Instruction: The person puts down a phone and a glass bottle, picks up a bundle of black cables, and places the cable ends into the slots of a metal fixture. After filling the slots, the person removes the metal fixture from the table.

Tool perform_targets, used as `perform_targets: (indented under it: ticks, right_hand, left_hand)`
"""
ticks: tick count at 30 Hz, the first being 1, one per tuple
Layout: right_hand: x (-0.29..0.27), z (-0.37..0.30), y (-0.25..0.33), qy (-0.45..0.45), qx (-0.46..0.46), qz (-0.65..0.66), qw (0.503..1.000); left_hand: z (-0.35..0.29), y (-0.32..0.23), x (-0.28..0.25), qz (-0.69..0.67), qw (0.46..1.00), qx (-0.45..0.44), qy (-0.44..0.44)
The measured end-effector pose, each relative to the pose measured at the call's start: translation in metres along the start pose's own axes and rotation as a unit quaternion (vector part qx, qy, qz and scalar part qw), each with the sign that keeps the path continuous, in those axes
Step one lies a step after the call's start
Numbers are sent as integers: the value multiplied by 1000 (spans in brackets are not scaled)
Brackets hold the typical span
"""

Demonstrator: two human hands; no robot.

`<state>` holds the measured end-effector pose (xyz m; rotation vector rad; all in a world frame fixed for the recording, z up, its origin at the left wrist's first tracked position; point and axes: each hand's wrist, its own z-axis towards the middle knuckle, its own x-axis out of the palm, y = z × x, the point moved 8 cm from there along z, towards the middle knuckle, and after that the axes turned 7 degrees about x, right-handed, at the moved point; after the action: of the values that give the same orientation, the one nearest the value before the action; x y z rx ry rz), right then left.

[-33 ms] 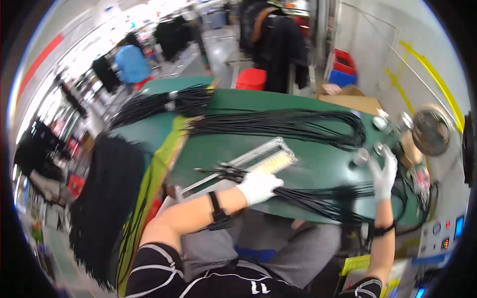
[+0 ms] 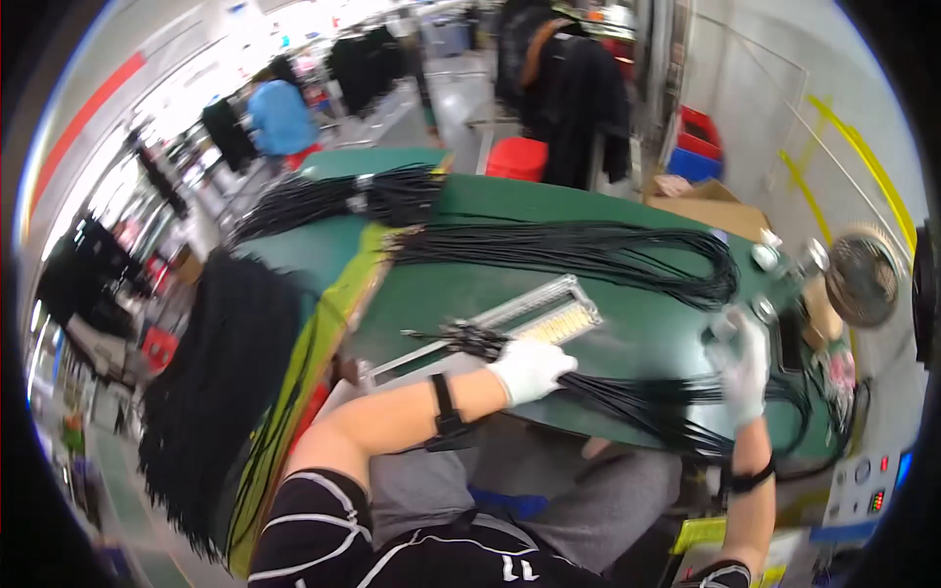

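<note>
In the lower centre of the frame, a bundle of black cables (image 2: 610, 392) is gripped by the white-gloved left hand (image 2: 532, 371), and its ends are spread over a pale metal frame (image 2: 529, 302). At the right of the frame, well apart, the right hand (image 2: 745, 374) is blurred, and whether anything is held cannot be told. Across the upper centre, a looped cable bundle (image 2: 578, 243) is laid on the green table (image 2: 652, 328).

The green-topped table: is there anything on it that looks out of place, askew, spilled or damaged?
Nothing looks plainly spilled or damaged. The silver metal frame lies slanted on the green-topped table, and the thin black cables in the white-gloved left hand fan out to its right; both could be intentional.
</note>
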<state>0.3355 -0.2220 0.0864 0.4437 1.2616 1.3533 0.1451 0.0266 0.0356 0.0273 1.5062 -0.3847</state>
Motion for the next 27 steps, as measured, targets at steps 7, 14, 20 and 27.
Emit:
perform_targets:
  ticks: [7,14,20,27]
  right_hand:
    - [203,-80,75,267,-118,-311,905]
    - [200,-61,58,215,-166,-249,930]
    - [202,-49,34,227,-126,-300,918]
    - [196,-44,34,223,-178,-265,921]
  left_hand:
    - [5,5,14,-5,993,-85,78]
    - [-133,75,-70,32,952,-167,-256]
    - [-202,125,-24,-39,945,-323,-46]
    - [-206,85,-20,-44,948,-314,-43]
